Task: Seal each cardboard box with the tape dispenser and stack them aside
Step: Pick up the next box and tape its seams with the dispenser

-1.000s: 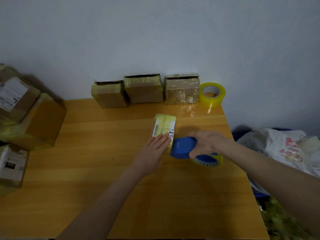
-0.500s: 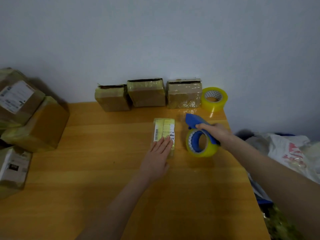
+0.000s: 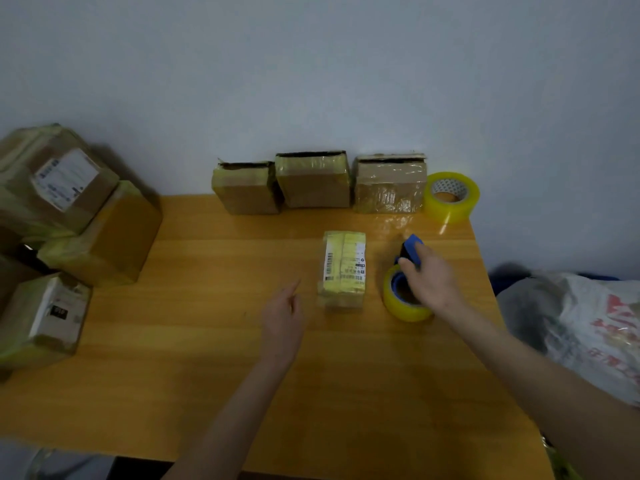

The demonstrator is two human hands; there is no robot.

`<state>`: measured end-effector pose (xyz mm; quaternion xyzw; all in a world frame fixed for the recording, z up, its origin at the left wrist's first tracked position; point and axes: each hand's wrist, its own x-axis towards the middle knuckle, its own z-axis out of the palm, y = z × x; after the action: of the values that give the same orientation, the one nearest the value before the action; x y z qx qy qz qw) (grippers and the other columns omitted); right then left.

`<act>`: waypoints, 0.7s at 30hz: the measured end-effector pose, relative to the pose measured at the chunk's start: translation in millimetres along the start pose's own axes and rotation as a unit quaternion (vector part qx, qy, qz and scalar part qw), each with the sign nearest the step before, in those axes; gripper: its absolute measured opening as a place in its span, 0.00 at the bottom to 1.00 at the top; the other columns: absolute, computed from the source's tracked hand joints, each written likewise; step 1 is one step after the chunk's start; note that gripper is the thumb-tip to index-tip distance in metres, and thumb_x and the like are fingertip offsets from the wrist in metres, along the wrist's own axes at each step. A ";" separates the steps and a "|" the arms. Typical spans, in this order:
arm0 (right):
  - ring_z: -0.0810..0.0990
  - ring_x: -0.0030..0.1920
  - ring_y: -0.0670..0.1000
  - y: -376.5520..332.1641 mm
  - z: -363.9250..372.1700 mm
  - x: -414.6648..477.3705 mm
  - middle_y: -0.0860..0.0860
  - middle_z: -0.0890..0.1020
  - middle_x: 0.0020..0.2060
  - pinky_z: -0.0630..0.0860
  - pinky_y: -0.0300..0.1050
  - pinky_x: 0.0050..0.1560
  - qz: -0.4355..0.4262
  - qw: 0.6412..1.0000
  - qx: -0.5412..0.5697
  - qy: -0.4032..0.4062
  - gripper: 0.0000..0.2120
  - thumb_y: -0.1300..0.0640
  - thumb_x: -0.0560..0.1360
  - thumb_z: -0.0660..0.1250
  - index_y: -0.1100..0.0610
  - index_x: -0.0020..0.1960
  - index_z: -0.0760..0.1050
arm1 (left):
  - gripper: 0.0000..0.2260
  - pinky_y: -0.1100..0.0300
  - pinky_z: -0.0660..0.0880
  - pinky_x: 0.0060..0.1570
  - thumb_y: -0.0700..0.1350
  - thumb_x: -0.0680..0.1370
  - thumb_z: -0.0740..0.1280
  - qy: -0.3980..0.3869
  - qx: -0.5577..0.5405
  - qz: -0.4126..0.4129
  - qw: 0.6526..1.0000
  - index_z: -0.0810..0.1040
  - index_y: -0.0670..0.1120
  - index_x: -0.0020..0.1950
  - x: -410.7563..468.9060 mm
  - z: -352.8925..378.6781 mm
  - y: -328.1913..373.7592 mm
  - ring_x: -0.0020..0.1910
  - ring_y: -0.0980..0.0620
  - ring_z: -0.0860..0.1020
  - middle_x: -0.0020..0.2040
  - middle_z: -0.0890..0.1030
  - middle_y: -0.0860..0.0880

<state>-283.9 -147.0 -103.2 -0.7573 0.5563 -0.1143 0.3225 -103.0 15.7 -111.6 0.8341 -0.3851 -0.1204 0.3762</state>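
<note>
Wooden desk (image 3: 207, 341): three boxes (image 3: 313, 188) in row along back edge, tape roll (image 3: 450, 199) right of them, labelled box (image 3: 344, 268) mid-desk, tape dispenser (image 3: 401, 304) just beside it.

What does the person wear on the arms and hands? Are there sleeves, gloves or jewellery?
No sleeve shows: the left forearm and the right forearm are bare up to the picture's edge. The left hand and the right hand wear no gloves. No watch, bracelet or ring is visible, though the picture is slightly blurred, so a thin ring could go unseen.
</note>
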 end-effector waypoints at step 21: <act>0.79 0.43 0.47 -29.4 55.7 -29.8 0.50 0.83 0.49 0.73 0.36 0.38 -0.040 0.994 0.082 -0.059 0.17 0.53 0.80 0.64 0.53 0.68 0.74 | 0.14 0.70 0.71 0.32 0.44 0.78 0.66 -0.146 -0.078 -0.092 0.982 0.77 0.48 0.64 23.6 27.1 0.5 0.33 0.59 0.75 0.36 0.78 0.55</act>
<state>-242.2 -94.4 -122.2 -0.7553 0.4947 -0.1272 0.4107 -100.7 -16.3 -127.8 0.8076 -0.3471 -0.3043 0.3671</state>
